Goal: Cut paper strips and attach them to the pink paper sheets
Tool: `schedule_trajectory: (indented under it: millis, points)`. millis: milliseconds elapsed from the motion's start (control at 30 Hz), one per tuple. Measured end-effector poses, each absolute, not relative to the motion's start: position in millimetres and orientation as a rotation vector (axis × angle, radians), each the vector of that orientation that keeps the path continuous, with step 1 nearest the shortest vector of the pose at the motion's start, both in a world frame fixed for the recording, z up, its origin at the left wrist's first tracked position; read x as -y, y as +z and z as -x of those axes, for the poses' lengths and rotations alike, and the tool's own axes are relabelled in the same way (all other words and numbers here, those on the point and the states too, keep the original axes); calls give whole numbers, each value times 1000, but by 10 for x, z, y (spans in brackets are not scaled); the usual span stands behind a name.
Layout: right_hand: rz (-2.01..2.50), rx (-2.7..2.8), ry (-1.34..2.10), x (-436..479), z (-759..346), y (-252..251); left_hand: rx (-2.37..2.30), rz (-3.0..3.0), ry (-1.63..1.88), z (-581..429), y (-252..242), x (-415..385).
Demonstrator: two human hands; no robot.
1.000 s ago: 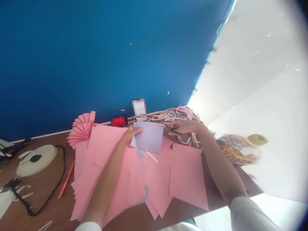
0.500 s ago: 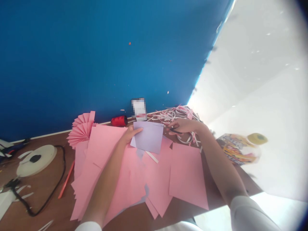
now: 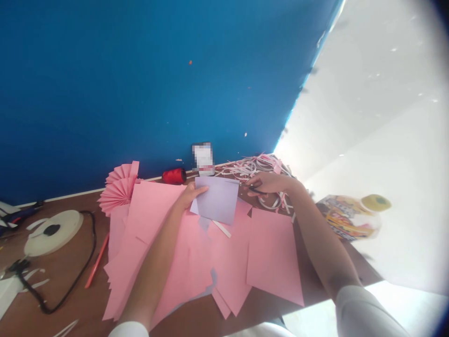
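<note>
My left hand (image 3: 191, 194) pinches the left edge of a lavender paper sheet (image 3: 218, 200), thumb on top. In my right hand (image 3: 264, 182) is a pair of scissors (image 3: 257, 190) with a dark handle, its blades by the sheet's upper right edge. A narrow slit runs in along the top of that sheet there. Below the sheet lie pink papers (image 3: 189, 262) in overlapping layers, and a thin white strip (image 3: 221, 228) rests on them. One more pink sheet (image 3: 274, 255) lies to the right, under my right forearm's inner side.
Cut paper strips (image 3: 261, 164) heap up by the wall. Folded pink paper fans (image 3: 119, 189), a red thread spool (image 3: 174, 176) and a phone-like white object (image 3: 203, 159) stand along the back. A white reel (image 3: 54, 234), black cord (image 3: 91, 252) and red pencil-like stick (image 3: 97, 261) lie left.
Both hands, the lavender sheet and the scissors hold nearly the same place; only a very slight shift of the whole view shows.
</note>
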State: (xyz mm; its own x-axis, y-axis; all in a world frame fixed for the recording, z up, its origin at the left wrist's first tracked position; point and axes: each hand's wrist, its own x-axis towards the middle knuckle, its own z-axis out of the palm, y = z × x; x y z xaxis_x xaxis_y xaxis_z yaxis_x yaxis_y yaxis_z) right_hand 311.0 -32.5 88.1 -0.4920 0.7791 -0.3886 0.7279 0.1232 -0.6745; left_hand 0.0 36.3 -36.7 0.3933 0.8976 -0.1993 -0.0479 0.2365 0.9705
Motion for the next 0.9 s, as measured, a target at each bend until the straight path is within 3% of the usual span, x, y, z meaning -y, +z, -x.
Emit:
schedule_trajectory:
  millis: [900]
  points:
    - [1518, 2322, 1325, 290, -3169, 807, -962, -1176, 804, 9, -389, -368]
